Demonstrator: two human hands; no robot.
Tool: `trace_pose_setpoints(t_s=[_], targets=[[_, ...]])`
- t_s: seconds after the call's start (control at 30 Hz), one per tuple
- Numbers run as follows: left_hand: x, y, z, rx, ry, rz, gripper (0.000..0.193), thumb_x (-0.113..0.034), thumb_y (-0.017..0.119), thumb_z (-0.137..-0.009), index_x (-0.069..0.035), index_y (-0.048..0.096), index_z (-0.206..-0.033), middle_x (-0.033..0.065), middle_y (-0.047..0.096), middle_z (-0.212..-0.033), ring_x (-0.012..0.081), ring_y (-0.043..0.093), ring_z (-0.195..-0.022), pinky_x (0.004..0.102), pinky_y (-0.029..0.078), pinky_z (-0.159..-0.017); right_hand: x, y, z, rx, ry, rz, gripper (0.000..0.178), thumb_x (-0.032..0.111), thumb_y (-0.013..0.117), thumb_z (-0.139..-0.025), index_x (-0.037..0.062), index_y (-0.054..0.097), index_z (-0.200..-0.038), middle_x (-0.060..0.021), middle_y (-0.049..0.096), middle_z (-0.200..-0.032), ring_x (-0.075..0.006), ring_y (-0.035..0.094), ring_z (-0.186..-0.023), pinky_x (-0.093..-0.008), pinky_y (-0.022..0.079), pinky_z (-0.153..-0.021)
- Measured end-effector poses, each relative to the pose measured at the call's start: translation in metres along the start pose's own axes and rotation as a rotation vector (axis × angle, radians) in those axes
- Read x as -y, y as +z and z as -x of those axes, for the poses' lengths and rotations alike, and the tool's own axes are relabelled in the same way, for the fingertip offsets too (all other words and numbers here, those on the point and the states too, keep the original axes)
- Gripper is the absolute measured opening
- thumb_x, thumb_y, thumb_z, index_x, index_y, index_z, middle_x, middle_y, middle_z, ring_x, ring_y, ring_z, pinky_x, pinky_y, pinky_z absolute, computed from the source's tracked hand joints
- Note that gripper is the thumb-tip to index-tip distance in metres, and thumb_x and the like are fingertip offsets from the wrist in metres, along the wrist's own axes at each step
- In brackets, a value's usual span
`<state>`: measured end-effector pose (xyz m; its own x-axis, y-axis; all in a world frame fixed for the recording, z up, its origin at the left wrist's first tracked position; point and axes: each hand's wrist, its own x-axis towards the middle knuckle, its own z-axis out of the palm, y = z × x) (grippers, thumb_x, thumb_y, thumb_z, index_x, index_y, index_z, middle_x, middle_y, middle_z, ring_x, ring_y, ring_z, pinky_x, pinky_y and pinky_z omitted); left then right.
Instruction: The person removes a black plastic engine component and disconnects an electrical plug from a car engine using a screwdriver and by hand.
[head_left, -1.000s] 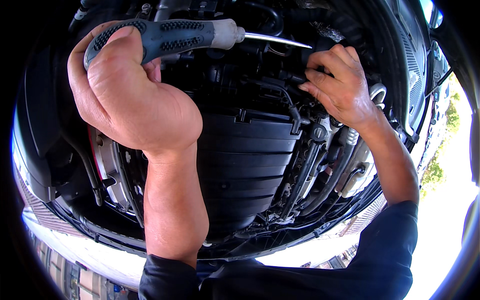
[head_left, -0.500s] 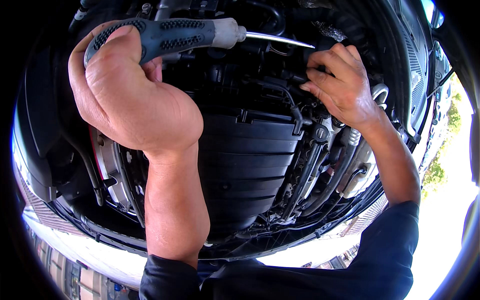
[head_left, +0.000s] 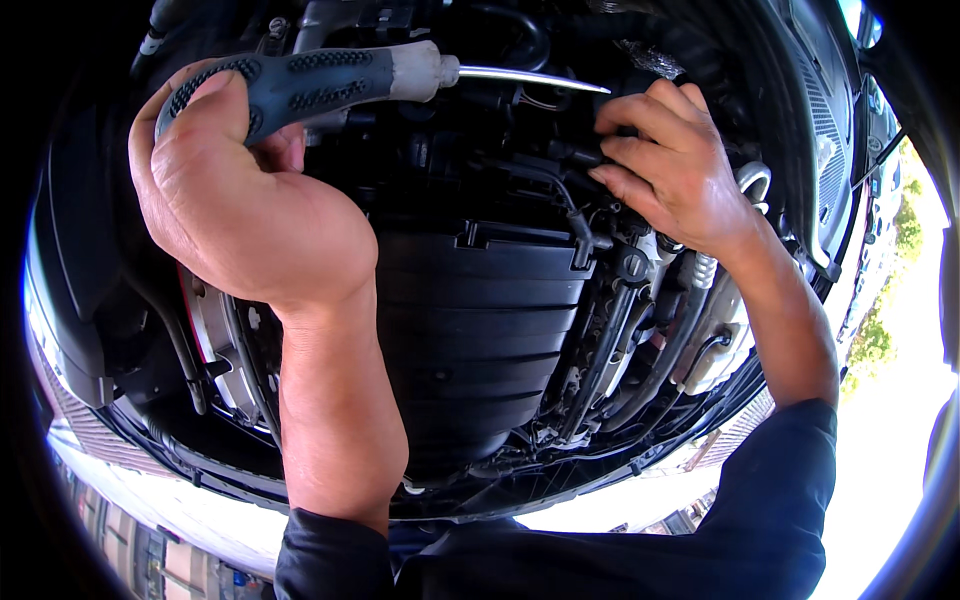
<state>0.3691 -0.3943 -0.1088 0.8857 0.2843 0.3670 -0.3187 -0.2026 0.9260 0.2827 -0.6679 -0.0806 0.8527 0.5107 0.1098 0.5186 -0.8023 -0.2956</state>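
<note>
My left hand (head_left: 230,190) is wrapped round the blue-grey studded handle of a screwdriver (head_left: 330,80). Its slim metal shaft points right, and the tip hangs just left of my right hand's knuckles. Deep in the engine bay, my right hand (head_left: 680,165) has its fingers curled and the thumb brought in below them. Between the fingertips and thumb is the end of a black tube-shaped part (head_left: 575,152); its far side is lost in shadow. A thin black hose (head_left: 565,190) with an elbow runs just below that part.
A ribbed black engine cover (head_left: 460,330) fills the middle, under my hands. Hoses and metal pipes (head_left: 675,320) run along its right side. Silvery foil wrap (head_left: 655,62) shows behind my right hand. The car's front edge curves across below my forearms.
The screwdriver and my left hand have shifted a little left and slightly down within the view. My right hand also sits slightly further left, its fingers still curled at the same part.
</note>
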Motion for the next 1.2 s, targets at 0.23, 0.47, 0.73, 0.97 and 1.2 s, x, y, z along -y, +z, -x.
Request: trace_pose_setpoints(t_s=[0.23, 0.47, 0.73, 0.97, 1.2], targets=[[0.008, -0.006, -0.003, 0.001, 0.0, 0.047, 0.012, -0.003, 0.055, -0.101, 0.004, 0.063, -0.095, 0.0128, 0.064, -0.1, 0.0077, 0.057, -0.054, 0.0154, 0.043, -0.047, -0.005, -0.003, 0.004, 0.064, 0.018, -0.044, 0.016, 0.015, 0.083, -0.075, 0.0052, 0.071, -0.077, -0.0009, 0.068, -0.11, -0.019, 0.055, -0.094, -0.0363, 0.038, -0.081], [-0.015, 0.005, 0.0, -0.003, -0.089, -0.116, 0.035, -0.02, 0.033, -0.102, -0.001, 0.062, -0.097, 0.004, 0.054, -0.067, 0.0111, 0.046, -0.057, 0.0256, 0.037, -0.055, -0.007, -0.003, 0.005, 0.059, 0.018, -0.056, 0.016, 0.015, 0.083, -0.077, 0.0052, 0.072, -0.08, -0.0009, 0.068, -0.11, -0.0189, 0.055, -0.096, -0.0366, 0.039, -0.082], [-0.012, 0.006, -0.001, -0.009, -0.084, -0.108, 0.032, -0.018, 0.034, -0.102, -0.001, 0.061, -0.097, 0.0046, 0.054, -0.067, 0.0108, 0.046, -0.057, 0.0253, 0.037, -0.055, -0.001, 0.0, 0.002, 0.0, 0.043, -0.008, 0.017, 0.018, 0.084, -0.076, 0.0067, 0.073, -0.083, 0.0006, 0.066, -0.107, -0.0191, 0.055, -0.092, -0.0362, 0.039, -0.082], [-0.013, 0.008, 0.0, -0.012, -0.063, -0.106, 0.03, -0.017, 0.035, -0.102, 0.0, 0.06, -0.098, 0.0051, 0.053, -0.067, 0.0106, 0.045, -0.057, 0.0253, 0.037, -0.055, 0.003, 0.004, 0.0, -0.032, 0.08, -0.017, 0.016, 0.019, 0.084, -0.075, 0.0079, 0.075, -0.082, 0.0027, 0.07, -0.103, -0.0174, 0.055, -0.089, -0.0345, 0.039, -0.081], [-0.012, 0.007, 0.0, -0.001, -0.054, -0.086, 0.03, -0.017, 0.035, -0.102, 0.0, 0.06, -0.098, 0.0051, 0.053, -0.067, 0.0108, 0.045, -0.057, 0.0255, 0.037, -0.055, 0.003, 0.007, 0.0, -0.051, 0.065, -0.019, 0.018, 0.018, 0.084, -0.074, 0.0054, 0.077, -0.084, -0.0001, 0.073, -0.104, -0.0178, 0.055, -0.086, -0.0345, 0.038, -0.08]])
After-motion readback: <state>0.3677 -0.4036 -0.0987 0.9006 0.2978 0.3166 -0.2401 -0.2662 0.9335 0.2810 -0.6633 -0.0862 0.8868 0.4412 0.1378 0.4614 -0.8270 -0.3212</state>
